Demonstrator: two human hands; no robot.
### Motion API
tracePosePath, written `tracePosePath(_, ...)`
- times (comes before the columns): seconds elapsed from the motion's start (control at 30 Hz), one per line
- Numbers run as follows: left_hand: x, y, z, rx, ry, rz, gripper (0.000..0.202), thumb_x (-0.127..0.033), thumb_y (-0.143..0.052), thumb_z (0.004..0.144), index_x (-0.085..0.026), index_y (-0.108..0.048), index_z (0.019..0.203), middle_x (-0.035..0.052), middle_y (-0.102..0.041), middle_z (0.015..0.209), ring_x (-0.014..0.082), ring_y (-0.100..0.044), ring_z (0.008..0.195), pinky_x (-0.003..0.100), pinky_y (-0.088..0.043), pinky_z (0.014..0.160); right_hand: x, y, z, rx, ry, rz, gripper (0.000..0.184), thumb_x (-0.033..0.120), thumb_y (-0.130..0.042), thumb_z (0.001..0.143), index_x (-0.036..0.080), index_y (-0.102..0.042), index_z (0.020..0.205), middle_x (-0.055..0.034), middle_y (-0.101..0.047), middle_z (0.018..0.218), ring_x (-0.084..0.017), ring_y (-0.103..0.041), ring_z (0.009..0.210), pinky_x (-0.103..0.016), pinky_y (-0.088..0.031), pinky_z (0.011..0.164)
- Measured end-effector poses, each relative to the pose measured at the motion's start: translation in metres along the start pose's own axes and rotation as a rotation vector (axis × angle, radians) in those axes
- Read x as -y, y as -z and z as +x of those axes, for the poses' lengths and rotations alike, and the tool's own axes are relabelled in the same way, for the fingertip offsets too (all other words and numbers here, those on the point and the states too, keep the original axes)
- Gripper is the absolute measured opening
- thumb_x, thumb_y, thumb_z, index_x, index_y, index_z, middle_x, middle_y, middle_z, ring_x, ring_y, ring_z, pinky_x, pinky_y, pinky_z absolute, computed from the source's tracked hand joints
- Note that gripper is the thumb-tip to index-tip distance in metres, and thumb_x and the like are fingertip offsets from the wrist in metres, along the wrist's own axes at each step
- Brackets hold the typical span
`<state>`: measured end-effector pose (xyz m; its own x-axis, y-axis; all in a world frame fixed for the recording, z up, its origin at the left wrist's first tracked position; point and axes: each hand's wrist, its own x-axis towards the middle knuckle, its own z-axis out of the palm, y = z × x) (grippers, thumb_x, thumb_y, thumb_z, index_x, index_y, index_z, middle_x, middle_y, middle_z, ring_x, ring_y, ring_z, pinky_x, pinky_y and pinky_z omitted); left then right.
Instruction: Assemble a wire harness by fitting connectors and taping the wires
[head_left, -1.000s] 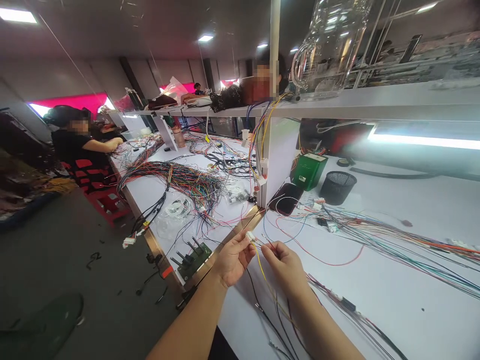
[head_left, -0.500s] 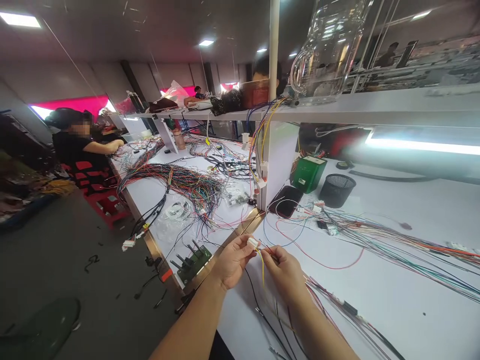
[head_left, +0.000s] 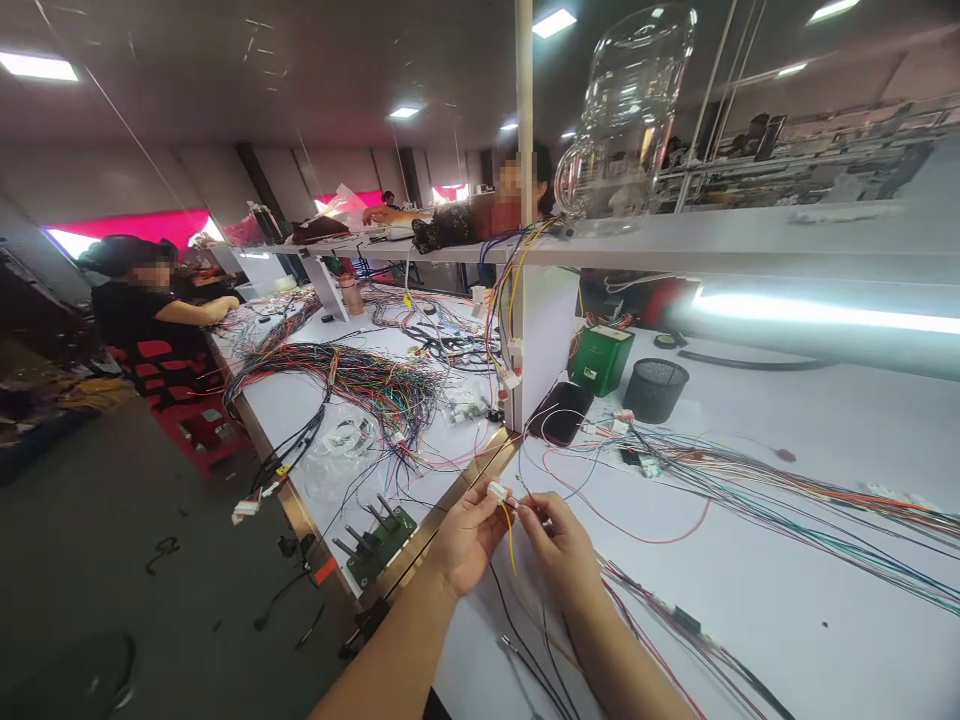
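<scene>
The white connector [head_left: 498,491] is held above the desk [head_left: 757,590], close in view to the brown strip along its edge, by the fingertips of the left hand [head_left: 463,548]. The left grip is narrow, closed on the connector between thumb and fingers. A yellow wire [head_left: 512,548] is seen hanging from the connector, between the two hands. By the right hand [head_left: 561,550], a thin wire [head_left: 514,504] is pinched between thumb and forefinger just beside the connector; that grip is narrow too. Whether the tip of the wire is seated in the connector cannot be told at this size.

Under and around the forearms, loose dark wires [head_left: 525,665] are laid on the desk. To the right, a long bundle of coloured wires [head_left: 757,475] is spread across the white surface. Behind it, a black mesh cup [head_left: 655,392] is placed beside a green box [head_left: 602,360], with a dark, flat object [head_left: 561,412] lying nearer the upright panel [head_left: 551,340]. To the left of the hands, a green board [head_left: 379,548] fitted with dark posts is set at the edge, and a thick heap of wires [head_left: 367,380] is piled beyond it.
</scene>
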<state>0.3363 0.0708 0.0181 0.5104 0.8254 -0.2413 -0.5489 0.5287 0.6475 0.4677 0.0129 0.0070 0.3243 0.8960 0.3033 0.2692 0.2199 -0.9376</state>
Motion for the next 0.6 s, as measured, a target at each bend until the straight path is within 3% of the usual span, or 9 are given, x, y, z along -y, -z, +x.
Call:
tracePosePath(0.1,-0.0033,0.0008,0.0014,-0.024,-0.023,0.013,0.025,-0.017,-0.073,0.075,-0.018,-0.066,0.099,0.0052,-0.068,0.095,0.0120,-0.064,0.086,0.024,-0.049,0.085,-0.0039,0.0028,-0.0005,-0.010,0.108,-0.005,0.031,0.044,-0.047,0.094,0.021,-0.067,0.102,-0.0070,-0.062,0.093,-0.022,-0.057,0.089,-0.032,-0.046,0.077)
tracePosePath(0.23,-0.0061,0.0005,0.0009,-0.055,-0.030,0.028,0.026,-0.018,-0.073,0.075,-0.018,-0.066,0.101,0.0049,-0.068,0.093,0.0099,-0.063,0.078,0.019,-0.048,0.068,-0.0056,0.0046,-0.0048,-0.055,-0.012,-0.070,0.040,0.049,-0.047,0.094,0.021,-0.060,0.118,0.0001,-0.058,0.071,-0.018,-0.055,0.066,-0.027,-0.045,0.064)
tracePosePath(0.3,-0.0058,0.0001,-0.0002,-0.045,-0.020,0.026,0.026,-0.018,-0.073,0.076,-0.018,-0.066,0.101,0.0045,-0.067,0.093,0.0093,-0.062,0.076,0.018,-0.047,0.063,-0.0043,0.0047,-0.0060,-0.031,-0.061,-0.090,0.040,0.051,-0.047,0.093,0.021,-0.061,0.114,0.0024,-0.056,0.066,-0.016,-0.052,0.059,-0.025,-0.042,0.059)
tracePosePath(0.47,-0.0033,0.0017,-0.0015,-0.016,0.017,0.000,0.027,-0.017,-0.071,0.078,-0.018,-0.064,0.104,0.0041,-0.066,0.093,0.0096,-0.062,0.077,0.018,-0.046,0.062,-0.0011,0.0041,-0.0038,0.073,-0.084,-0.134,0.032,0.049,-0.044,0.093,0.022,-0.063,0.093,-0.0017,-0.066,0.082,-0.019,-0.058,0.071,-0.027,-0.042,0.065)
tracePosePath(0.6,-0.0037,0.0022,-0.0010,-0.035,0.025,-0.013,0.025,-0.016,-0.070,0.078,-0.018,-0.064,0.102,0.0050,-0.067,0.096,0.0108,-0.062,0.081,0.019,-0.048,0.067,0.0003,0.0039,-0.0026,0.078,-0.094,-0.175,0.030,0.046,-0.045,0.092,0.022,-0.062,0.089,-0.0028,-0.067,0.081,-0.021,-0.060,0.072,-0.029,-0.043,0.065)
